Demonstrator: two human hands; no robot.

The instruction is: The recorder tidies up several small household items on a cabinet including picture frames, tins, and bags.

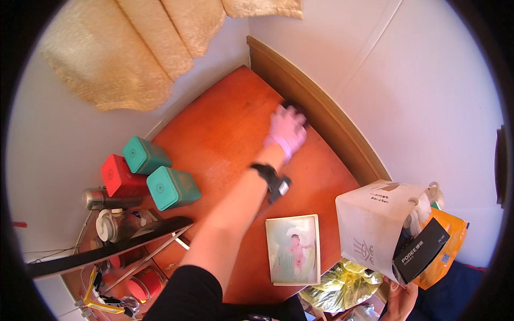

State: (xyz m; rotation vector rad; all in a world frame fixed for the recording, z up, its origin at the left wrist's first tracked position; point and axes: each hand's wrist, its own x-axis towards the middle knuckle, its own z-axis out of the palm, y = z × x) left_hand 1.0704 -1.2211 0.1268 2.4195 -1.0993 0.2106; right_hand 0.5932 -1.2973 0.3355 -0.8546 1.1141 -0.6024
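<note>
My left hand [287, 124], in a pink glove, is stretched across the reddish-brown wooden tabletop [225, 120] to its back edge. Motion blurs it. Under its fingers is a dark cloth-like thing [295, 107], mostly hidden by the hand. A black device is strapped to my left wrist. At the lower right, my bare right hand [402, 299] grips the lower edge of a white paper bag [367, 224]. The bag lies tilted, its mouth facing right. A black box [421, 250] bearing writing and an orange packet [445, 250] stick out of it.
Green tins [162, 188] and a red tin [120, 176] stand at left, by a steel flask [94, 199] and a dark-edged panel [120, 244]. A framed baby picture [293, 250] lies near the front edge. Below hangs a yellow plastic bag [341, 285]. A wooden board [321, 108] lines the wall.
</note>
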